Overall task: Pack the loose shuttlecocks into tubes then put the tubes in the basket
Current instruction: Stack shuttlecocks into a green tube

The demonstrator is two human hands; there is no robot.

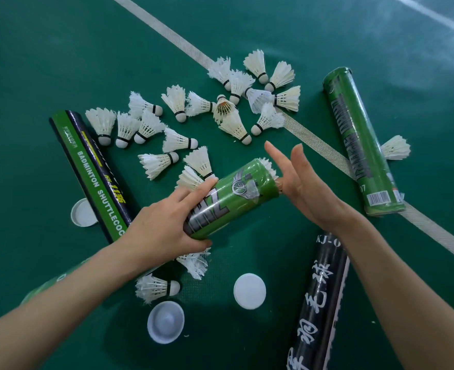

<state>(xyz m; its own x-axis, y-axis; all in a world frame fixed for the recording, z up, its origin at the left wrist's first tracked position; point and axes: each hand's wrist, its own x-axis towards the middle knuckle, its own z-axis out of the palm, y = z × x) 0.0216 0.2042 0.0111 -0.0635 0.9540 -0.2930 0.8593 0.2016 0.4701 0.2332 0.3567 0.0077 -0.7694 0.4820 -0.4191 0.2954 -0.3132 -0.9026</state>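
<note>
My left hand (164, 222) grips a green tube (231, 196) and holds it tilted above the green court floor. White feathers (270, 166) stick out of its far end. My right hand (303, 182) is flat and open, its palm against those feathers at the tube's mouth. Several loose white shuttlecocks (194, 121) lie scattered on the floor beyond the tube, and two more (159, 288) lie under my left forearm. No basket is in view.
A black and green tube (92, 169) lies at the left, a second green tube (362, 140) at the right with a shuttlecock (395, 148) beside it, a black tube (319, 303) near my right forearm. Three white caps (250, 291) (166, 321) (83, 212) lie on the floor. White court lines (172, 36) cross it.
</note>
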